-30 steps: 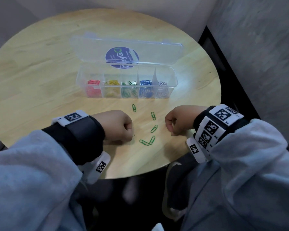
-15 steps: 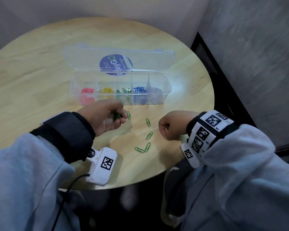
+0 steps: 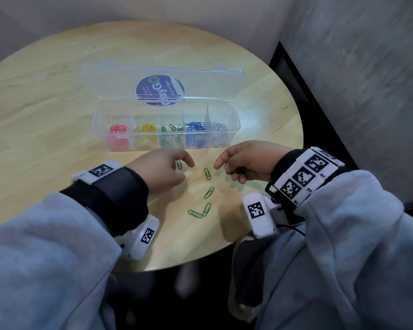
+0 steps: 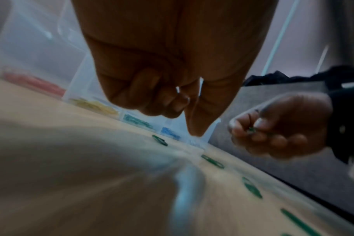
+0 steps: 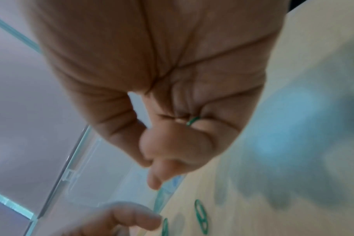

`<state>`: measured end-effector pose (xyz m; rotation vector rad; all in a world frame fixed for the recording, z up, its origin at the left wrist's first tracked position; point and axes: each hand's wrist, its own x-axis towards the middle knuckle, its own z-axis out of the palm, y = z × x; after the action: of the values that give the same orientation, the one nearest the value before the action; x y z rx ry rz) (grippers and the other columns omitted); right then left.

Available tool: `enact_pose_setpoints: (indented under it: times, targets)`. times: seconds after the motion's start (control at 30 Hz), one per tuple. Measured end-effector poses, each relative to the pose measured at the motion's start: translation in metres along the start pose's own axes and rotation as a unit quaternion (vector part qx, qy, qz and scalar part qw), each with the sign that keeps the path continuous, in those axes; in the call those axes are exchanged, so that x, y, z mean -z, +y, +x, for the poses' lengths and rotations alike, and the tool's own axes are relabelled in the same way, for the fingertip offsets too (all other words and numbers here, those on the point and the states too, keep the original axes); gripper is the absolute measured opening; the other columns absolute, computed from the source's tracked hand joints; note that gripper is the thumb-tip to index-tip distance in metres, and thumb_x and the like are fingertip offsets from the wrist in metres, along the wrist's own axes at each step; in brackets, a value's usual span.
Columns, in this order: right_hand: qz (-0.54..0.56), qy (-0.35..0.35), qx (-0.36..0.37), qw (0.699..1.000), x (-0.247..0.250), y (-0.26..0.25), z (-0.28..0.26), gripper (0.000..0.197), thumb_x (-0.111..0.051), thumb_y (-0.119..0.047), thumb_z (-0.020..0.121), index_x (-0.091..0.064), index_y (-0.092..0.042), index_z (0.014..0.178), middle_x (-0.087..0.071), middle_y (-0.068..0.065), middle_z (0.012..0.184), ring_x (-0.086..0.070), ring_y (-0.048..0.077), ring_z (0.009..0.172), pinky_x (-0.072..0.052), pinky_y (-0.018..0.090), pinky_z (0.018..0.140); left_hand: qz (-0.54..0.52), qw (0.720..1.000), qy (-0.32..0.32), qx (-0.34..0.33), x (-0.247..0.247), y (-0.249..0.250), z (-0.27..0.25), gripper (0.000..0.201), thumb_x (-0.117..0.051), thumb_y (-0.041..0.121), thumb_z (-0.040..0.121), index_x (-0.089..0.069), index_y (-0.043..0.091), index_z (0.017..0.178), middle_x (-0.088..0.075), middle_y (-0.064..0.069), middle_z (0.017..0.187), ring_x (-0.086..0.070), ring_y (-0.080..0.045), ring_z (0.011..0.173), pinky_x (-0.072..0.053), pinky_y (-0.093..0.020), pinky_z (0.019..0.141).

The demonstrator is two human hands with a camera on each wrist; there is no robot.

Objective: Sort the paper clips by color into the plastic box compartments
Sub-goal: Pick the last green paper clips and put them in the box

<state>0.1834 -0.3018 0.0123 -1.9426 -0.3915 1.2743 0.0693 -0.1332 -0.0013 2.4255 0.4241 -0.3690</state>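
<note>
A clear plastic box lies open with red, yellow, green, blue and silver clips in separate compartments. Several green paper clips lie on the table in front of it. My left hand hovers low, its index finger over one green clip that lies flat. Its other fingers are curled into the palm and hide what they hold. My right hand holds green clips in its curled fingers. Its index finger points at another clip.
The box's lid, with a round blue sticker, lies flat behind the box. The round wooden table ends close behind my wrists. A grey wall and dark floor lie to the right.
My left hand, palm up with green clips half a second ago, has turned down and reached right to a clip. My right hand has risen and stretched its index finger out.
</note>
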Motion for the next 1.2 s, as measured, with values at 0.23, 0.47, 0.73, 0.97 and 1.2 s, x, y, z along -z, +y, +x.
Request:
enact_pose_setpoints:
  times: [0.23, 0.47, 0.73, 0.97, 1.2]
  targets:
    - [0.088, 0.028, 0.029, 0.995, 0.0, -0.009, -0.006, 0.028, -0.033, 0.001, 0.089, -0.052, -0.009, 0.071, -0.047, 0.005, 0.068, -0.045, 0.014, 0.055, -0.038, 0.018, 0.042, 0.185, 0.983, 0.017, 0.0, -0.006, 0.005, 0.003, 0.044, -0.048, 0.016, 0.09, -0.048, 0.034, 0.13, -0.058, 0.0, 0.122, -0.054, -0.022, 0.11, -0.038, -0.026, 0.077]
    - [-0.387, 0.119, 0.025, 0.914, -0.016, -0.007, -0.001, 0.003, -0.058, -0.018, 0.085, -0.059, -0.019, 0.088, -0.045, -0.012, 0.067, -0.041, 0.002, 0.059, -0.029, 0.019, 0.051, 0.187, 0.981, 0.032, 0.031, 0.004, 0.0, 0.008, 0.036, -0.05, 0.014, 0.088, -0.057, 0.032, 0.119, -0.057, -0.004, 0.124, -0.055, -0.024, 0.105, -0.036, -0.026, 0.073]
    - [-0.408, 0.141, -0.002, 0.902, -0.035, -0.015, 0.02, 0.021, -0.064, -0.035, 0.084, -0.056, -0.017, 0.089, -0.06, 0.0, 0.095, -0.056, 0.019, 0.089, -0.041, 0.027, 0.07, 0.243, 0.97, 0.011, 0.021, 0.004, 0.004, 0.011, 0.016, -0.059, 0.017, 0.087, -0.06, 0.022, 0.101, -0.038, 0.011, 0.069, -0.046, -0.017, 0.081, -0.025, -0.022, 0.048]
    - [-0.426, 0.091, -0.006, 0.9, -0.042, -0.019, 0.029, 0.006, -0.062, -0.015, 0.083, -0.058, -0.015, 0.079, -0.06, -0.001, 0.078, -0.055, 0.018, 0.074, -0.044, 0.023, 0.06, 0.223, 0.974, -0.026, 0.022, 0.003, 0.004, 0.008, 0.006, -0.062, 0.025, 0.086, -0.058, 0.025, 0.09, -0.043, 0.009, 0.071, -0.047, -0.017, 0.08, -0.028, -0.023, 0.049]
    - [-0.332, 0.065, 0.0, 0.941, -0.03, -0.018, 0.018, 0.019, -0.065, -0.014, 0.078, -0.053, -0.018, 0.064, -0.058, -0.006, 0.061, -0.049, 0.009, 0.054, -0.041, 0.021, 0.056, 0.178, 0.981, -0.058, 0.053, 0.003, -0.002, 0.005, 0.016, -0.064, 0.022, 0.082, -0.054, 0.024, 0.07, -0.051, 0.009, 0.069, -0.044, -0.009, 0.063, -0.032, -0.022, 0.05]
